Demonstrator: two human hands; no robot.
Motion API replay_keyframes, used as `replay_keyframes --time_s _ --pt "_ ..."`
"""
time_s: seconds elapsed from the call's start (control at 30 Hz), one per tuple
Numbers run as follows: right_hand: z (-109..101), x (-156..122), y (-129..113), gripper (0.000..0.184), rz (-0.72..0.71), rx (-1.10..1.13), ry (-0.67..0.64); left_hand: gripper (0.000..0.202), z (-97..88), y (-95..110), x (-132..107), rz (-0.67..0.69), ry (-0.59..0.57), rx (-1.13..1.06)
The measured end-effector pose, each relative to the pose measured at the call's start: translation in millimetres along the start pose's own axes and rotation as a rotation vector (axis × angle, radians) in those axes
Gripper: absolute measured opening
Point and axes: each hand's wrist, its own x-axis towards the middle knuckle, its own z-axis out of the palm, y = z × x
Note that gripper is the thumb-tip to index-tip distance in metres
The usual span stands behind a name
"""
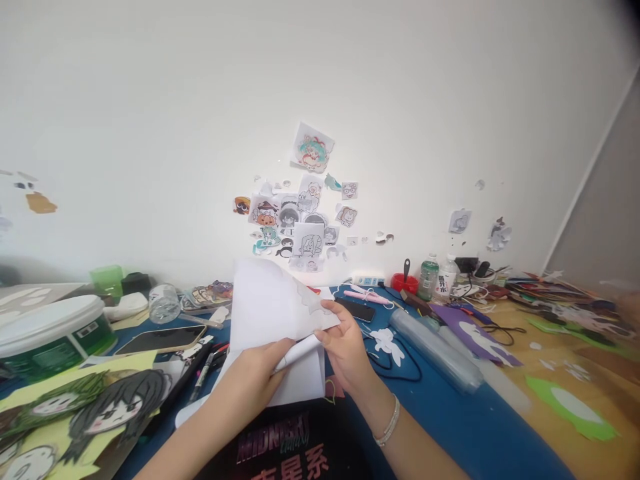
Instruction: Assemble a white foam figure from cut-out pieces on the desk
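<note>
White paper sheets [265, 297] stand raised in front of me, with a faint line drawing on the right part. My left hand [267, 367] is closed on a curled or folded lower part of the paper; some of its fingers are hidden beneath. My right hand [345, 343] pinches the right edge, thumb and fingers pressed on the paper, a beaded bracelet [388, 421] round its wrist. Below the hands lies a black item with "MIDNIGHT" lettering [275, 437].
To the left are cut-out character drawings [117, 407], a phone [163, 340] and a green-and-white tub [55, 333]. On the right lie a clear plastic roll [435, 350], a purple sheet [475, 333] and two bottles [447, 279]. Drawings [290, 213] cover part of the wall.
</note>
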Motion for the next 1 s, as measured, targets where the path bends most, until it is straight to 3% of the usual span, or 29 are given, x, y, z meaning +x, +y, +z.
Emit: replay_keyframes --time_s 0.17,0.5,0.8,1.0 --pt "2.8 0.0 0.8 0.048 0.010 0.018 0.070 0.022 1.3 -1.2 0.8 0.047 0.050 -0.032" --pt "5.1 -0.3 2.0 0.039 0.028 0.066 0.102 0.021 1.2 0.8 -1.1 0.049 0.022 -0.003" --pt "-2.1 0.6 7.8 0.015 -0.136 -0.339 0.166 0.024 0.4 0.5 -1.0 -0.014 -0.004 -0.018" --pt "-0.3 -3.3 10.6 0.013 -0.149 -0.421 0.105 0.037 5.2 0.8 -4.5 0.022 0.148 -0.009"
